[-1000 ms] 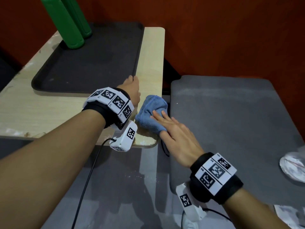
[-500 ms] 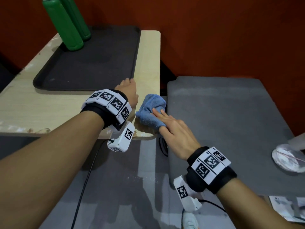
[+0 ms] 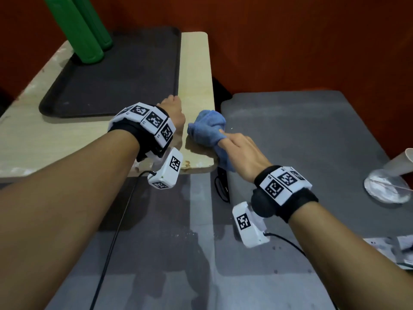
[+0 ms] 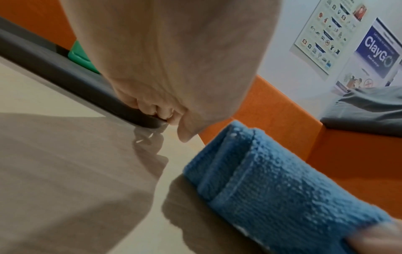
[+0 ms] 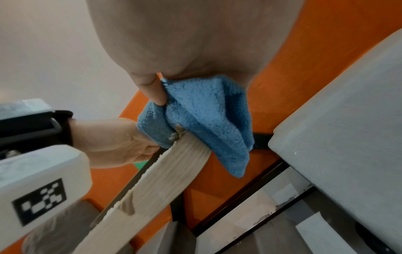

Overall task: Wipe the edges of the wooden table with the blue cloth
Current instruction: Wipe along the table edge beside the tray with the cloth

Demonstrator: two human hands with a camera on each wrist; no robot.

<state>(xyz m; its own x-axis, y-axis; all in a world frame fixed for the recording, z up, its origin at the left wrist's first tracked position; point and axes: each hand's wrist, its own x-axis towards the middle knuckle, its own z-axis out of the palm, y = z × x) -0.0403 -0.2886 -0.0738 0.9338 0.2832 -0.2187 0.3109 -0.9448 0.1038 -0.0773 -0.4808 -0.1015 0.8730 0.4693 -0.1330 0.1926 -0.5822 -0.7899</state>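
The light wooden table (image 3: 196, 70) stands on the left. The blue cloth (image 3: 206, 128) lies bunched over its right edge near the front corner, one end hanging down the side. My right hand (image 3: 237, 148) grips the cloth. In the right wrist view the thumb pinches the blue cloth (image 5: 206, 120) against the table edge (image 5: 174, 171). My left hand (image 3: 173, 113) rests on the tabletop just left of the cloth, its curled fingers (image 4: 156, 111) hooked on the corner of the black tray (image 4: 65, 72). The blue cloth (image 4: 272, 189) lies beside that hand.
The black tray (image 3: 116, 77) covers most of the wooden table, with two green bottles (image 3: 76, 30) at its back left. A grey table (image 3: 312, 142) stands close on the right, across a narrow gap, bearing a clear plastic lid (image 3: 386, 189) and papers (image 3: 393, 249).
My right hand went from pressing flat on the cloth to gripping it, and the cloth now wraps over the table's right edge. The left hand has stayed at the tray's corner.
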